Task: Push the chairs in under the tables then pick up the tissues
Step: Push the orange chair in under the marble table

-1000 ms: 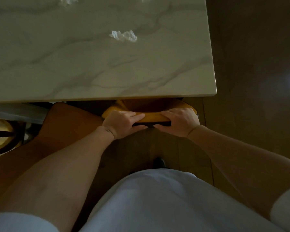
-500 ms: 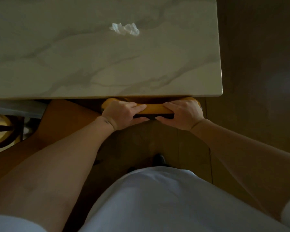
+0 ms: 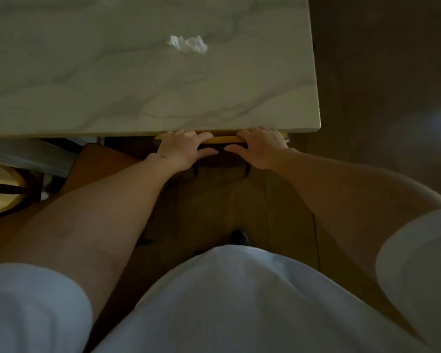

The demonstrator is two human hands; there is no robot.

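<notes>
Both hands were clamped on the yellow top rail of the chair (image 3: 223,139) at the middle of the frame: the left hand (image 3: 182,149) gripped its left part, the right hand (image 3: 261,146) its right part, with the fingers curled over the rail and the thumbs underneath. The rail lay right at the near edge of the marbled worktop (image 3: 112,98), and the seat was hidden beneath the slab, so this chair looked as good as pushed in; only a last nudge, if any, seemed left for it. A brown seat or chair back (image 3: 94,161) showed at the left of the frame, partly under the same edge; whether it needed pushing could not be told. One crumpled white tissue (image 3: 187,44) lay on the worktop in the upper middle of the frame, well apart from both hands and untouched. A scrap of white at the very top edge may have been a second one, too cut off to say. By this reckoning the chair step here was nearly finished, and the tissue pickup had not begun.
</notes>
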